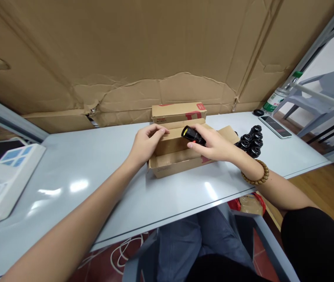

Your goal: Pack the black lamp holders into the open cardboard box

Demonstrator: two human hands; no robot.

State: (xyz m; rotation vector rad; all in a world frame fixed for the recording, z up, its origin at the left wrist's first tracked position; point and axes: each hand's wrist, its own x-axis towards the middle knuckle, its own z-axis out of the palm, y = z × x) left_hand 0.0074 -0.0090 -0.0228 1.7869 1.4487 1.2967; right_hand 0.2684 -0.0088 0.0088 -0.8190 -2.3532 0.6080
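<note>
An open brown cardboard box (171, 169) sits on the table in front of me, its inside facing up. My left hand (148, 141) is at the box's back left corner, thumb and fingers closed on its edge. My right hand (213, 144) is wrapped around a small black flashlight (190, 134) with a yellow ring in its head. It holds the flashlight tilted over the open box, the head pointing left. Several more black flashlights (251, 141) lie piled just right of the box, partly hidden behind my right wrist.
Behind the open box is a second cardboard box (179, 111) with red print. A phone (275, 126), a black round object (258, 112) and a water bottle (278, 96) are at the table's right end. A white device (8, 176) stands far left. Large cardboard (143, 47) walls the back.
</note>
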